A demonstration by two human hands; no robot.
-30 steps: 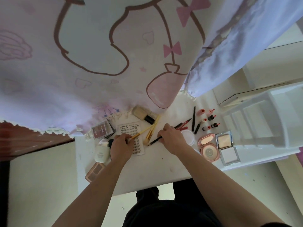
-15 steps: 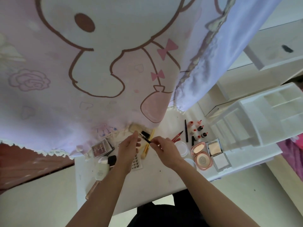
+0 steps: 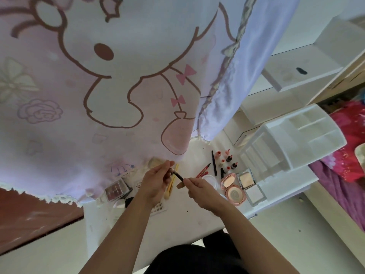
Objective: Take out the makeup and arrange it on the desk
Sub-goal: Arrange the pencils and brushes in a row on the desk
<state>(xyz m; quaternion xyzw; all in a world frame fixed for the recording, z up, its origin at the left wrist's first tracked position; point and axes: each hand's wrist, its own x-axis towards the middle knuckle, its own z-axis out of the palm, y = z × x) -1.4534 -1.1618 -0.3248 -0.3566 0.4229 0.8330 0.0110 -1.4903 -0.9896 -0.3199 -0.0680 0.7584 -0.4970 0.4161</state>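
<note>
Both hands hold a thin black makeup pencil (image 3: pixel 178 175) just above the white desk (image 3: pixel 177 220). My left hand (image 3: pixel 156 182) pinches its far tip and my right hand (image 3: pixel 199 189) grips its near end. Yellow-handled brushes (image 3: pixel 171 184) lie under the hands. To the right lie a red pen (image 3: pixel 203 172), a black pen (image 3: pixel 214 162), several small bottles (image 3: pixel 227 161), a pink round compact (image 3: pixel 232 187) and an open square compact (image 3: pixel 249 184). An eyeshadow palette (image 3: pixel 116 189) and a lash card (image 3: pixel 158 206) sit on the left.
A white plastic organizer (image 3: pixel 292 143) stands at the desk's right end, its compartments showing nothing inside. A pink cartoon-print curtain (image 3: pixel 98 86) hangs over the back of the desk and hides part of a large powder brush (image 3: pixel 155 162). Pink bedding (image 3: pixel 347 151) lies far right.
Both hands lifted from the desk with the black pencil; my left hand let go of a yellow brush and now pinches the pencil's tip. The camera tilted upward.
</note>
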